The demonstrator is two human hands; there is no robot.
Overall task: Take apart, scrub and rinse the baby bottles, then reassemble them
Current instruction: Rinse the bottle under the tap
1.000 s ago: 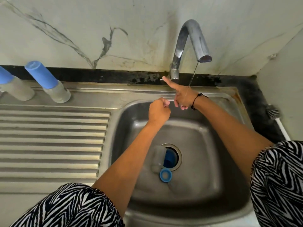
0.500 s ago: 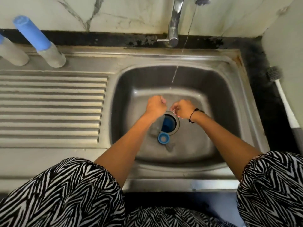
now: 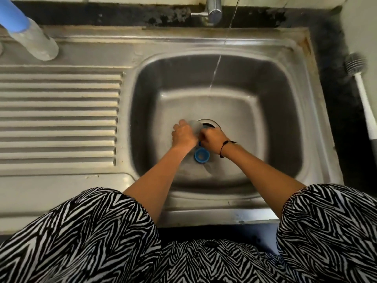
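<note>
Your left hand (image 3: 183, 134) curls its fingers around a clear bottle body (image 3: 195, 126) down in the sink (image 3: 281, 111), just beside the drain. Your right hand (image 3: 214, 141) meets it there, fingers curled, though you cannot tell what they clamp. A blue ring (image 3: 201, 155) lies on the basin floor below both hands. A capped bottle (image 3: 30, 35) stands on the drainboard.

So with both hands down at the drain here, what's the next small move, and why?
Probably lift the clear bottle part up under the water stream. The left hand grips it beside the drain, the right hand is curled close against it, and the stream lands further back in the sink, missing both. The blue ring lies loose below.
</note>
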